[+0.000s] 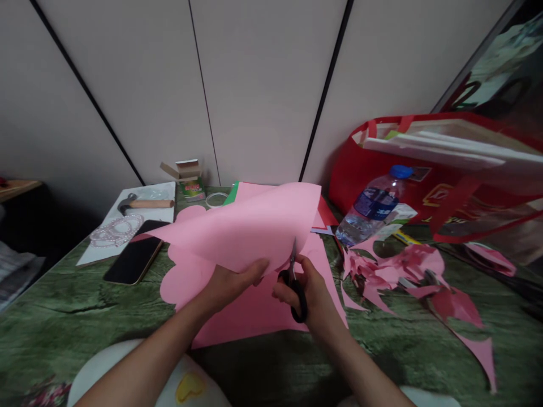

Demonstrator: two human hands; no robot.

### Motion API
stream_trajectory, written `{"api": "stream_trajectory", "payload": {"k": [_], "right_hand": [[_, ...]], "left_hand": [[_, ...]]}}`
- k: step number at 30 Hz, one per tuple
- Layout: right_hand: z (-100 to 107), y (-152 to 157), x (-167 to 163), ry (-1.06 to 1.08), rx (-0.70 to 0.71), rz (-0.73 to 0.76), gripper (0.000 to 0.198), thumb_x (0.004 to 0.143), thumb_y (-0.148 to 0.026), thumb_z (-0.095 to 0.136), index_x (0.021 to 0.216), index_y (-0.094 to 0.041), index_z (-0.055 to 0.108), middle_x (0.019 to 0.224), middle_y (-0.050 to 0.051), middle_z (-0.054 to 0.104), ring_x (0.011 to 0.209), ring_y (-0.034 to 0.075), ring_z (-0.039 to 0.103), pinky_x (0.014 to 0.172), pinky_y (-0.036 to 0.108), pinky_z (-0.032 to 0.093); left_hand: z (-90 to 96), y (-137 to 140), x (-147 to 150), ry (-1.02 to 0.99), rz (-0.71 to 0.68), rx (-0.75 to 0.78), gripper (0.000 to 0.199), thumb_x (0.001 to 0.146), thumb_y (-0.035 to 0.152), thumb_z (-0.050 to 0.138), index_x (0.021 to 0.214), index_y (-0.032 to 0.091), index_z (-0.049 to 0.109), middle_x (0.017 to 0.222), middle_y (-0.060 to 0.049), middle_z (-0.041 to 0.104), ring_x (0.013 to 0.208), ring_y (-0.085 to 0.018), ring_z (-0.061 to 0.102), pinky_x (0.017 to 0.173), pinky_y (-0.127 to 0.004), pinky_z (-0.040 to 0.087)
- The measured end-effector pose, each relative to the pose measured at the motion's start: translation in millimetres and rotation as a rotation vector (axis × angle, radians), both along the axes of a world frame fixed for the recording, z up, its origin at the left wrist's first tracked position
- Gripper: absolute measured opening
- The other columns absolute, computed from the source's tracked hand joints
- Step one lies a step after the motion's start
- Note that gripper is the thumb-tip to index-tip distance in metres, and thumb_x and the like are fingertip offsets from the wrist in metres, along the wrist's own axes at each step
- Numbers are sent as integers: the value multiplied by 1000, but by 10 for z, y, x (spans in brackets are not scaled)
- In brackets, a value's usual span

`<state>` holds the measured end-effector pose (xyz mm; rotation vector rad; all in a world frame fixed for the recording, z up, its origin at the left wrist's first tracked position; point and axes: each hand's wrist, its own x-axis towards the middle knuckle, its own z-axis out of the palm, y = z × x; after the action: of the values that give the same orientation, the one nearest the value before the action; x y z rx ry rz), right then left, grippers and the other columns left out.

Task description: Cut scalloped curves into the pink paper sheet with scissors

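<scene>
A large sheet of pink paper (246, 226) curls above the table, held along its near edge by my left hand (237, 280), thumb on top and fingers underneath. My right hand (307, 285) grips black-handled scissors (298, 294), their blades pointing away from me at the sheet's right part. How far the blades are apart is hard to make out. Beneath lie more pink sheets (237, 322). At their left, a pink piece with a scalloped edge (169, 285) shows from under the raised sheet.
Pink scraps (394, 271) are heaped at the right by a water bottle (369, 206) and a red bag (360, 152). To the left are a phone (134, 254), a hammer (148, 203), a beaded string (116, 230) and a small open box (192, 183). A wall (254, 85) stands behind.
</scene>
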<state>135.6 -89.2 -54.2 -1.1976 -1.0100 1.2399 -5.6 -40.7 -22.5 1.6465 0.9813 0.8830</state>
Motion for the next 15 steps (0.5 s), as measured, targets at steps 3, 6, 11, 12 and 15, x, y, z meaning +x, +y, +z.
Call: {"api": "stream_trajectory", "payload": {"k": [3, 6, 11, 12, 15], "right_hand": [[46, 2, 25, 35, 3, 5, 57, 54, -33, 73, 94, -22, 34, 58, -8, 51, 50, 10, 47, 47, 22, 38], [118, -1, 31, 63, -24, -9, 60, 49, -36, 75, 90, -23, 32, 58, -8, 50, 51, 10, 47, 48, 22, 38], [155, -4, 24, 54, -30, 0, 59, 49, -37, 75, 87, -24, 32, 58, -8, 49, 51, 9, 45, 49, 22, 37], [150, -2, 23, 56, -34, 0, 59, 49, -37, 75, 87, -24, 32, 58, -8, 49, 51, 9, 44, 48, 22, 37], [134, 8, 22, 69, -60, -22, 61, 47, -37, 75, 87, -23, 32, 57, -8, 49, 51, 9, 44, 48, 22, 37]], "left_hand": [[-13, 3, -13, 19, -11, -34, 23, 73, 31, 55, 54, 18, 50, 47, 4, 49, 47, -11, 47, 52, -25, 40], [-19, 7, -18, 10, -16, -44, 23, 71, 31, 57, 54, 19, 50, 45, 4, 49, 46, -11, 47, 51, -26, 40], [-11, 12, -18, -11, -37, -30, 22, 72, 30, 56, 54, 19, 50, 46, 3, 49, 46, -12, 47, 51, -26, 39], [-10, 12, -18, -13, -42, -31, 23, 72, 30, 56, 53, 19, 50, 46, 3, 49, 46, -12, 46, 50, -26, 39], [-6, 9, -18, -10, -36, -41, 22, 72, 30, 56, 53, 19, 50, 45, 3, 49, 45, -12, 46, 50, -26, 39]]}}
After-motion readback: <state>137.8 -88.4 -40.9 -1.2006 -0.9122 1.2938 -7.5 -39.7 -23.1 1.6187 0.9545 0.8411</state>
